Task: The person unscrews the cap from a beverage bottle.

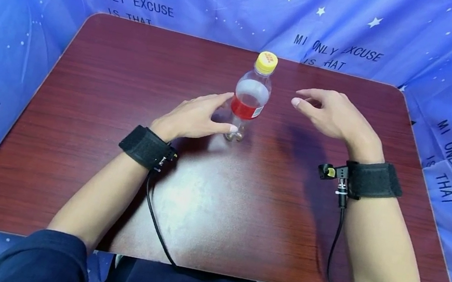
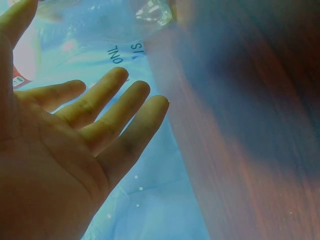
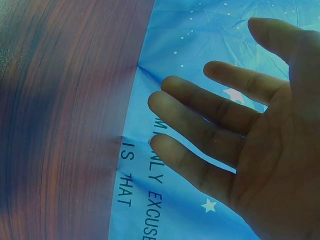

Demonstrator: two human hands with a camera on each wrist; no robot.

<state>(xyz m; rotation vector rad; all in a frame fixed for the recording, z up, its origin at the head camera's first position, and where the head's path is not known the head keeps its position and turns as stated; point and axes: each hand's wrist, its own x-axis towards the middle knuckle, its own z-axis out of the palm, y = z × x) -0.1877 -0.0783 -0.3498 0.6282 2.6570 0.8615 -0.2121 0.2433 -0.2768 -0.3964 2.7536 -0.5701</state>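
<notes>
A clear plastic bottle [image 1: 253, 89] with a yellow cap [image 1: 267, 63] and a red label [image 1: 243, 109] stands upright on the table [image 1: 141, 65]. My left hand [image 1: 197, 114] is beside it on the left, fingers extended and thumb spread, with the fingertips and thumb tip right at the bottle's side. In the left wrist view the palm [image 2: 50, 170] shows with nothing gripped, and the bottle's clear base [image 2: 154, 12] appears at the top. To the right of the bottle, apart from it, my right hand [image 1: 335, 111] hovers over the table with relaxed fingers and holds nothing.
Blue cloth [image 1: 229, 0] with stars and lettering hangs along the table's far and side edges. Each wrist wears a black band [image 1: 375, 180] with a small camera, and black cables [image 1: 156, 228] run from them over the table's near edge.
</notes>
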